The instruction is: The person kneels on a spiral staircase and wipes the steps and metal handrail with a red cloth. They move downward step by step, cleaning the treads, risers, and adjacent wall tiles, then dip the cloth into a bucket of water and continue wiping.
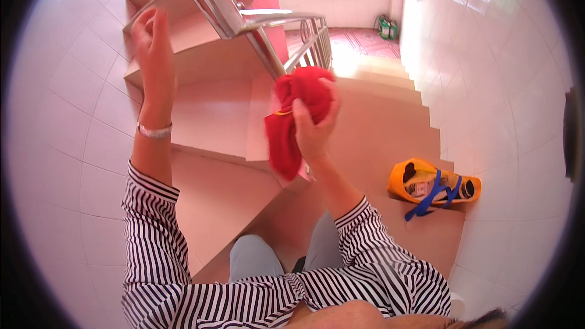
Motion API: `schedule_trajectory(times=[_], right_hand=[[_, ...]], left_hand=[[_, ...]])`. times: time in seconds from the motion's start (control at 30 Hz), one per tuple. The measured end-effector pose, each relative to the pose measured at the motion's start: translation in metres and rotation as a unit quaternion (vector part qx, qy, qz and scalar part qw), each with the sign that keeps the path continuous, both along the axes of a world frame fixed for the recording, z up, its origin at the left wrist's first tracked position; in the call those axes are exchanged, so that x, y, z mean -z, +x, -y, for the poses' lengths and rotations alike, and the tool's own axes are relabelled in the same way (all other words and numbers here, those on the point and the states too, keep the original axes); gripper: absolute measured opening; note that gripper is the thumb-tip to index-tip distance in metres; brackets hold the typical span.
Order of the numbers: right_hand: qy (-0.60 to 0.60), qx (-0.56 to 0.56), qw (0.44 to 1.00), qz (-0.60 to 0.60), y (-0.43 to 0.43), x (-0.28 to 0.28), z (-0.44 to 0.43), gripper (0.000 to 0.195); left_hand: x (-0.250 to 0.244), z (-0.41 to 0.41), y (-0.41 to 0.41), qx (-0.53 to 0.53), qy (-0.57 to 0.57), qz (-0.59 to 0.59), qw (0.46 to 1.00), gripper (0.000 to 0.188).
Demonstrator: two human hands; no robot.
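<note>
A bunched red cloth (pixel 285 141) with a thin yellow edge is gripped in my right hand (pixel 315 121), and part of it hangs below the fingers. Right behind the cloth runs the post of the stainless steel handrail (pixel 263 48); I cannot tell whether the cloth touches it. My left hand (pixel 153 41) is raised to the left of the rail, in front of the upper stairs (pixel 201 41). It holds nothing, its fingers are bent and somewhat blurred, and a bracelet circles the wrist.
An orange bag (pixel 397 183) with blue handles and several items inside stands on a step at the right, near the tiled wall (pixel 489 146). Stairs (pixel 374 105) descend ahead. Green bottles (pixel 388 29) stand on the landing (pixel 354 43) below, by the wall.
</note>
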State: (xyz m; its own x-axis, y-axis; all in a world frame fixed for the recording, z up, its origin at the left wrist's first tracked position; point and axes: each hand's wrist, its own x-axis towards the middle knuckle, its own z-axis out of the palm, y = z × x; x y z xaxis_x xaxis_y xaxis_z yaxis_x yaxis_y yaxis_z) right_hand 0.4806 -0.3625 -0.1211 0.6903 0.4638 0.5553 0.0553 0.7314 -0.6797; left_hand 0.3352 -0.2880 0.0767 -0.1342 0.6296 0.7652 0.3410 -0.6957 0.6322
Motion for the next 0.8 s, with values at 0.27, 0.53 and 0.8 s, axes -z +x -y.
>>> schedule_trajectory(times=[0.27,0.53,0.8], right_hand=[[0.168,-0.107,0.971,0.133,0.009,-0.144,-0.093,0.049],[0.072,0.071,0.977,0.186,-0.024,-0.062,-0.133,0.074],[-0.087,0.111,0.963,0.229,-0.012,-0.015,-0.134,0.075]], left_hand=[[-0.052,-0.057,0.061,0.191,-0.084,0.089,0.974,0.032],[-0.038,-0.052,0.07,0.152,-0.023,0.13,0.979,0.043],[-0.042,-0.046,0.072,0.126,-0.047,0.123,0.983,0.051]])
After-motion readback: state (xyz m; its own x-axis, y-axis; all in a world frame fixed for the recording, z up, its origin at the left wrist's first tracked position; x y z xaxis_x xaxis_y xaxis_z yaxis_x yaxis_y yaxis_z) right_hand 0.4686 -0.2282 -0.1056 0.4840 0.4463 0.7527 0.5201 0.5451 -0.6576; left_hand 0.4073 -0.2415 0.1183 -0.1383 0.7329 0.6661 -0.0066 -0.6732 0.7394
